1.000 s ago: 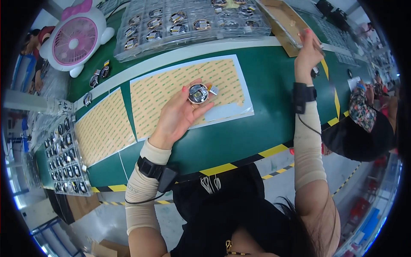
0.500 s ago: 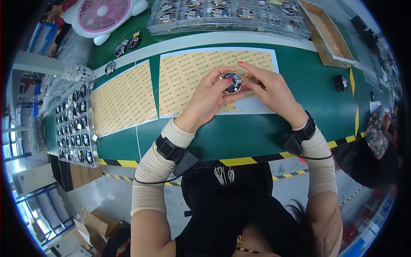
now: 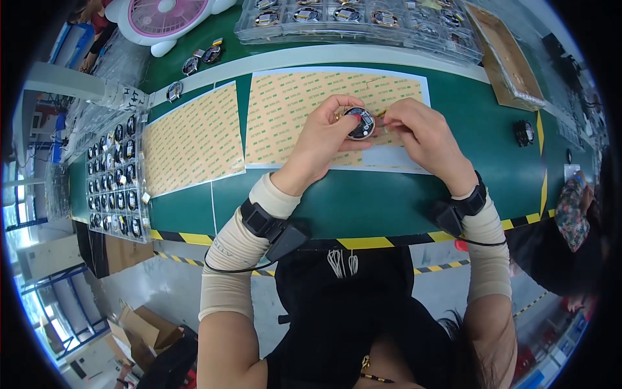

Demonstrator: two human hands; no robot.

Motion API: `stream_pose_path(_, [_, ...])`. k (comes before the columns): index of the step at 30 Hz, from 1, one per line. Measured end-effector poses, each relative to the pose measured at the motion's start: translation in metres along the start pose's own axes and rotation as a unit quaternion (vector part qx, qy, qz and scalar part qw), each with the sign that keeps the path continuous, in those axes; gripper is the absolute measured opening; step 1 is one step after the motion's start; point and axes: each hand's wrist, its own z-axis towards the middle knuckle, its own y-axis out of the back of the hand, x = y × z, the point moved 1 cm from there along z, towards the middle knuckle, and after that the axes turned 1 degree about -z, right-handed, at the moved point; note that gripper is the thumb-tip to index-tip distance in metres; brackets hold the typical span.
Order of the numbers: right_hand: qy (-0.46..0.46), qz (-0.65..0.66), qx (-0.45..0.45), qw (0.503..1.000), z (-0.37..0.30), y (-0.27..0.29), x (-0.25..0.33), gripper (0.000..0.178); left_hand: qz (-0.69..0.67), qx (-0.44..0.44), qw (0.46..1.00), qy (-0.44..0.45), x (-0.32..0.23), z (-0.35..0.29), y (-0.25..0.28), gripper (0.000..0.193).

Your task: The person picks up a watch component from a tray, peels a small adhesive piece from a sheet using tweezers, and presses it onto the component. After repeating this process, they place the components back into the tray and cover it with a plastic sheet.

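Observation:
A round black electronic module (image 3: 365, 119) with a pale rim is gripped in my left hand (image 3: 319, 141), the thumb pressing on its face. Just right of the module, my right hand (image 3: 426, 133) has its thumb and fingers drawn together in a pinch. A small yellowish bit shows by those fingertips; whether it joins the module I cannot tell. Both hands are above a tan backing sheet (image 3: 278, 123) printed with rows of green marks, bare white at its lower right. A second such sheet (image 3: 194, 139) lies to the left.
Clear trays of round modules stand at the left (image 3: 144, 214) and at the back (image 3: 304, 35). A cardboard box (image 3: 502, 58) stands back right. Loose modules lie beside the pink fan (image 3: 165, 14), and one black module (image 3: 524, 133) sits at the right. Striped tape (image 3: 366, 243) marks the front edge.
My right hand's fingers have gone from spread, close by the module, to a pinch slightly farther right. My left hand still holds the module. The whole view has shifted a little.

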Motion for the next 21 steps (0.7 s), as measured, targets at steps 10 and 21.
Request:
stream_pose_path(10, [0.101, -0.160, -0.052, 0.981, 0.001, 0.002, 0.005, 0.033, -0.036, 0.020, 0.998, 0.038, -0.001, 0.000, 0.001, 0.022])
stream_pose_path(21, [0.157, -0.208, -0.072, 0.963, 0.004, -0.007, 0.022, 0.024, -0.148, 0.001, 0.989, 0.008, 0.002, 0.002, 0.004, 0.020])
